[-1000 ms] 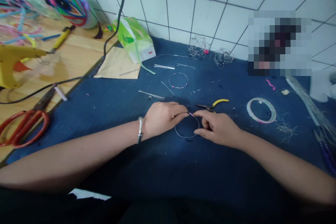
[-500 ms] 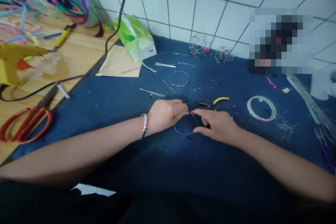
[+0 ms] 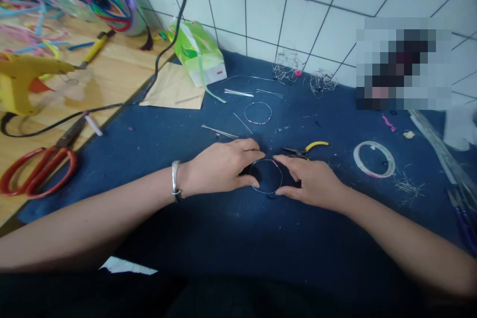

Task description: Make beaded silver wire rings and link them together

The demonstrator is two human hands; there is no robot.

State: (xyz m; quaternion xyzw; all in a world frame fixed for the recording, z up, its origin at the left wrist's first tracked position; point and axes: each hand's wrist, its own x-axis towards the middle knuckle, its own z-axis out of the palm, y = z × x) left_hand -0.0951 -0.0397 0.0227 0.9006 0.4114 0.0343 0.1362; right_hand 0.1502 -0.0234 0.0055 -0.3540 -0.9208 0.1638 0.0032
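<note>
A thin wire ring (image 3: 267, 192) with a short run of pink beads (image 3: 275, 163) at its upper right lies between my hands, close to the dark blue mat. My left hand (image 3: 221, 166), with a silver bangle at the wrist, grips the ring's left side, thumb low and fingers high. On the opposite side, my right hand (image 3: 318, 181) has its forefinger by the beads and its thumb at the lower right of the wire. Just beyond the right fingers rest yellow-handled pliers (image 3: 315, 145), partly hidden. A second beaded wire ring (image 3: 258, 123) lies farther back.
Straight wire pieces (image 3: 238, 93) lie behind my hands. To the right are a tape-like roll (image 3: 373, 173) and wire scraps (image 3: 408, 186). Red-handled scissors (image 3: 39, 171), a yellow glue gun (image 3: 18, 79) and a black cord (image 3: 158, 62) are on the left. Wire tangles (image 3: 323, 82) sit by the wall.
My left hand has shifted from the top of the ring near the beads to its left side, with the thumb now lower and apart from the fingers. The right hand stays almost in place.
</note>
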